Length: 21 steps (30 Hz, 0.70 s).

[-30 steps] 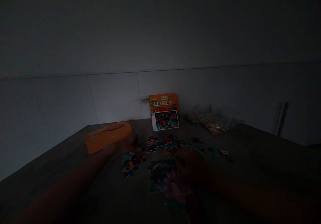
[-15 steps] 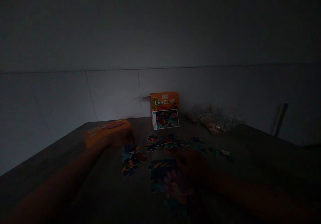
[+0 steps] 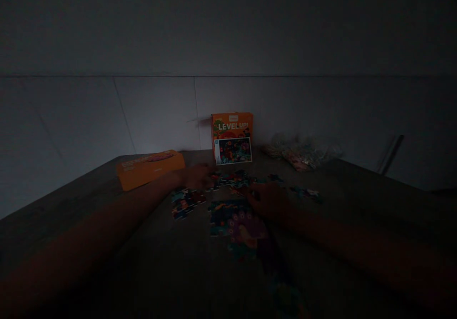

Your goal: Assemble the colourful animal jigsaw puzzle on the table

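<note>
Tabletop [image 3: 157,257] puzzle pieces [image 3: 237,178] lie between both hands [image 3: 228,185].

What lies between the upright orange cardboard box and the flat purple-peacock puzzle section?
The head view shows a rectangular white-edged picture card, then colourful puzzle pieces; the right hand reaches in beside them.

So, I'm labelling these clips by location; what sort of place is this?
Probably a dim room indoors, perhaps at home: a table against a pale panelled wall, with puzzle pieces and an orange box on it.
</note>
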Each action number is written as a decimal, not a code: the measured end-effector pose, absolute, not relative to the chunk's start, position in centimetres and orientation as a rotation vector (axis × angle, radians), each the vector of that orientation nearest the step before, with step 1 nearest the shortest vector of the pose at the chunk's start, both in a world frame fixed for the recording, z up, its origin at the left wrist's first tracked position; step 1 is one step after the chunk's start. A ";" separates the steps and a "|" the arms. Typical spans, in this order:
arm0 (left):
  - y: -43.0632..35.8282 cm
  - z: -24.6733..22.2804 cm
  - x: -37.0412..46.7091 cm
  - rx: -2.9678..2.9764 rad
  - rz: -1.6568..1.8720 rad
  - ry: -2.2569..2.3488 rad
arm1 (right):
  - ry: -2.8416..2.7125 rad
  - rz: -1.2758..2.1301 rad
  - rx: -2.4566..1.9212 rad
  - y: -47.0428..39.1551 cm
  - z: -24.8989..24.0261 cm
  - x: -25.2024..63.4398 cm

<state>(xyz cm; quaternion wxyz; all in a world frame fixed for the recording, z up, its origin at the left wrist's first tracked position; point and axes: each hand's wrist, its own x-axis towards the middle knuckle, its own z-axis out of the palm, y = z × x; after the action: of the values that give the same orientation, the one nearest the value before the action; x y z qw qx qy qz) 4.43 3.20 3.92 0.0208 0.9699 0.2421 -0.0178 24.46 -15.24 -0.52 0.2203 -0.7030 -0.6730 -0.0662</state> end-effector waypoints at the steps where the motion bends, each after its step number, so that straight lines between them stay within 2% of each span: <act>1: 3.2 3.9 5.7 3.019 -0.025 0.642 | -1.838 -0.186 -1.956 -15.2 -0.5 24.5; 8: 4.6 3.9 11.4 3.014 -0.174 0.196 | -1.821 -0.140 -1.882 -14.6 -1.1 24.9; 14: 4.8 3.4 10.7 3.013 -0.060 0.218 | -1.807 -0.148 -1.920 -14.7 -0.9 24.8; 21: 6.3 5.0 7.5 3.062 -0.007 0.332 | -1.805 -0.114 -1.898 -14.9 -0.8 24.8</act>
<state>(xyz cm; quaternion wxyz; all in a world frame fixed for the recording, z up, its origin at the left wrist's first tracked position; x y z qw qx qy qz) 7.51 6.31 4.98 0.0307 0.9937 0.1077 -0.0023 24.79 -14.88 -0.82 0.2570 -0.6996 -0.6654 -0.0420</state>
